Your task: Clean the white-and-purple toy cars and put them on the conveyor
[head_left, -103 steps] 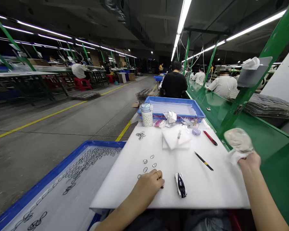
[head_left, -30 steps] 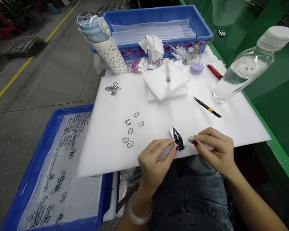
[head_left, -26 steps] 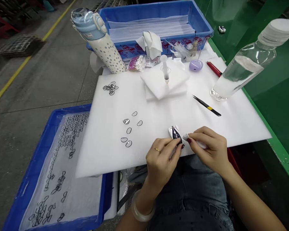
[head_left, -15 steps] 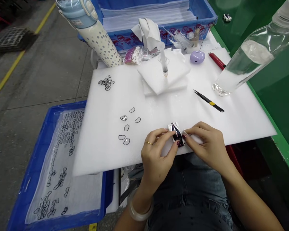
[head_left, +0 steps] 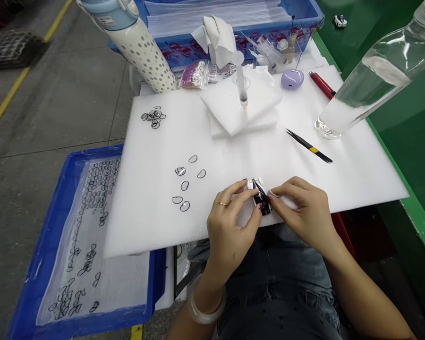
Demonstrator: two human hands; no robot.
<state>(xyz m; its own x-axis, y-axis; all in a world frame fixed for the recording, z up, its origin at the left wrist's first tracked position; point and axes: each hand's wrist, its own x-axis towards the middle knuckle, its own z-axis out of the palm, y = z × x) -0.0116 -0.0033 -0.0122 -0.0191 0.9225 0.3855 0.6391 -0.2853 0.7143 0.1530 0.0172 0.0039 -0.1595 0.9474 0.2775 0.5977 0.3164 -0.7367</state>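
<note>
At the front edge of the white foam sheet (head_left: 156, 156), a small black-and-white toy car (head_left: 259, 197) is gripped by my left hand (head_left: 232, 222), whose fingers lie along its left side and top. My right hand (head_left: 304, 212) pinches a white wipe (head_left: 286, 200) between thumb and index finger. Those fingertips touch the car's right side. Left of my hands lie several loose D-shaped thin black rings (head_left: 184, 185). Part of the car is covered by my fingers.
Tweezers (head_left: 310, 146), a tilted-looking clear bottle (head_left: 361, 94), a red-handled tool (head_left: 321, 85) and a purple case (head_left: 292, 79) are on the right. A syringe (head_left: 241, 85) stands in foam blocks. Dotted tumbler (head_left: 145, 56) stands back left; a blue tray (head_left: 38, 264) of rings sits lower left.
The view has shifted slightly. My left hand keeps its grip on the toy car, and my right fingertips with the wipe have moved a little against its side.
</note>
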